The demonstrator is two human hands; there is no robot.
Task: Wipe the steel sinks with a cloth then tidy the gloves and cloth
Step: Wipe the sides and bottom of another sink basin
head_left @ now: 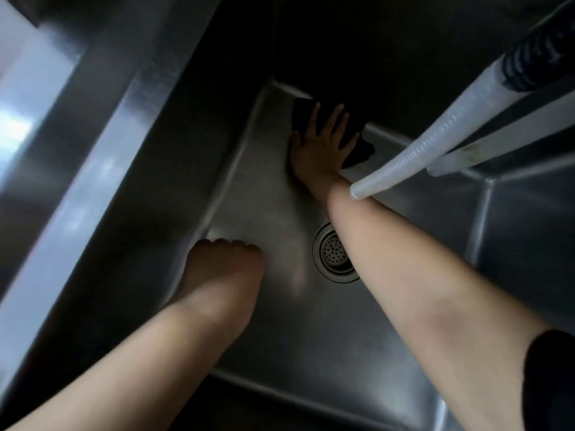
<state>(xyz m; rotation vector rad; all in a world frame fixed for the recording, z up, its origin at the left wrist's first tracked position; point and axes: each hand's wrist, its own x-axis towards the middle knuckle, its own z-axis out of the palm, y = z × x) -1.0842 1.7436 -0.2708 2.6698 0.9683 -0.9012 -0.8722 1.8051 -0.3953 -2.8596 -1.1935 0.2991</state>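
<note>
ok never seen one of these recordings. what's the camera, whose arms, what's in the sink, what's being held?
There is one picture, from a wide-angle camera worn on a person's head, looking down into a steel sink. There is no robot: the arms are the wearer's own. The right hand presses a dark cloth flat, fingers spread, against the far corner of the basin. The left hand rests on the sink floor near the left wall and holds nothing; its fingers are curled under. The drain strainer sits between the arms. Two pale ribbed hoses hang in from the upper right. No gloves are visible.
</note>
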